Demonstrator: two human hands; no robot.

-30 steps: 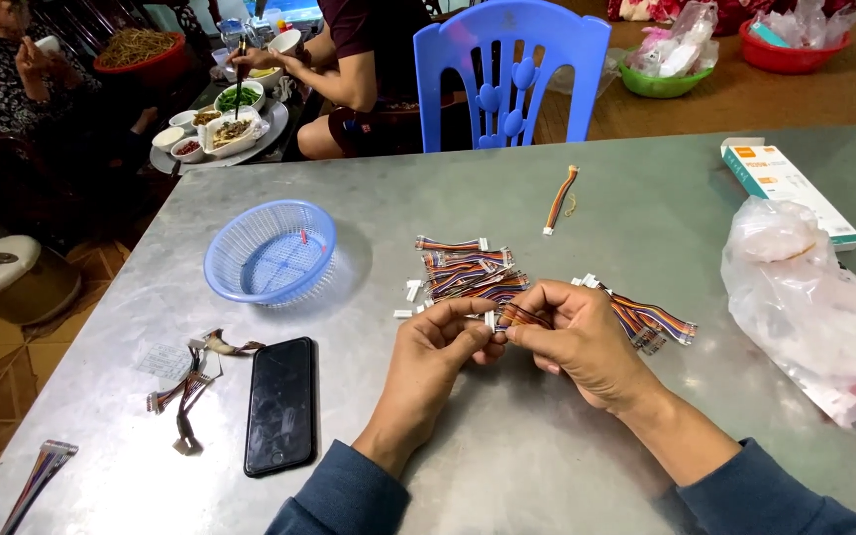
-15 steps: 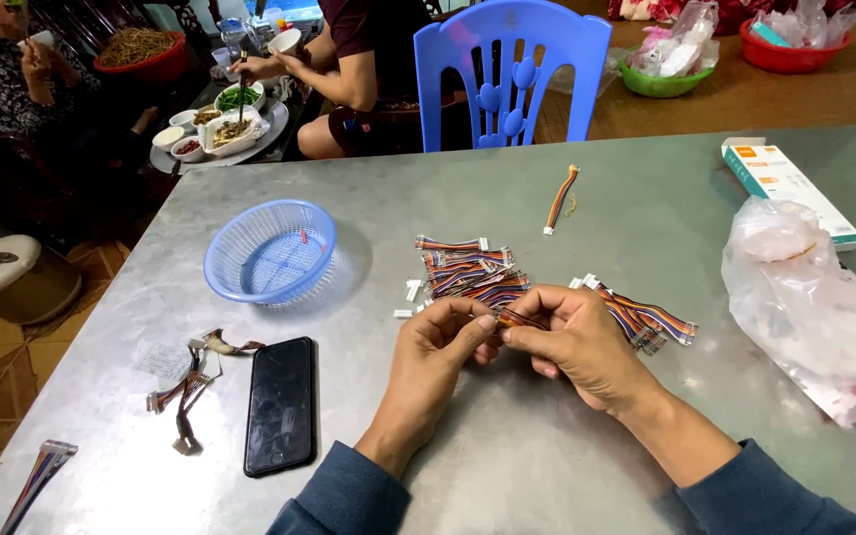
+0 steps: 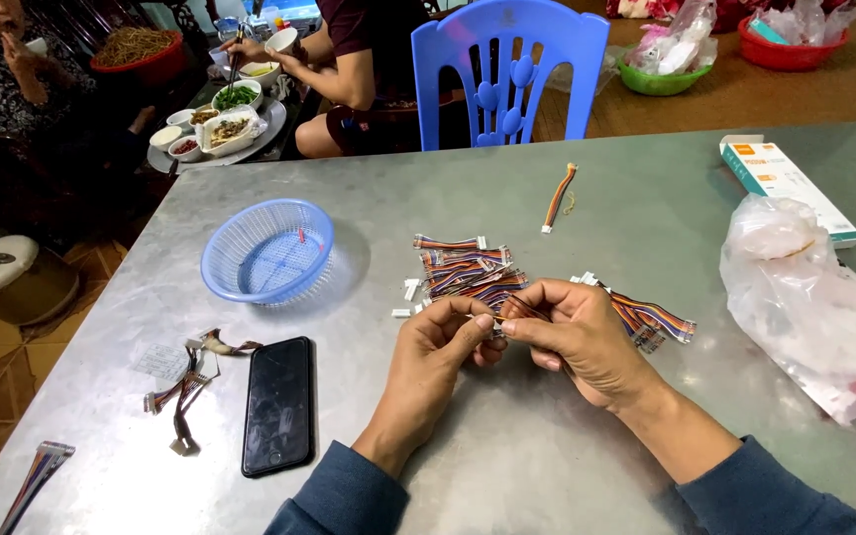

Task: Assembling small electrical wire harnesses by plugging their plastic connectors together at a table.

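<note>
One grey metal bench (image 3: 507,456) fills most of the frame. Beyond its far edge, at upper centre, stands one blue plastic chair (image 3: 512,59), and two other people sit eating at the upper left. One crumpled clear plastic bag (image 3: 809,302) lies at the right edge of the frame, with one white and teal box (image 3: 785,183) just above it. One round blue mesh basket (image 3: 269,253) sits left of centre. One black phone (image 3: 276,404) lies face up at lower left, just below the basket.

At the centre, the left hand (image 3: 438,352) and the right hand (image 3: 577,342) meet fingertip to fingertip, both curled nearly closed, pinching one short rainbow ribbon cable (image 3: 512,309) between them just above the bench. Directly behind the hands lies one heap of the same striped cables (image 3: 463,267), too overlapped to count, and a second smaller bunch (image 3: 656,319) shows to the right of the right hand. About three small white connector housings (image 3: 410,292) lie loose left of the heap. One single cable (image 3: 559,196) lies apart at upper centre. One tangle of dark wired leads (image 3: 190,381) sits left of the phone, and one more ribbon cable (image 3: 37,471) pokes in at the lower left corner.
</note>
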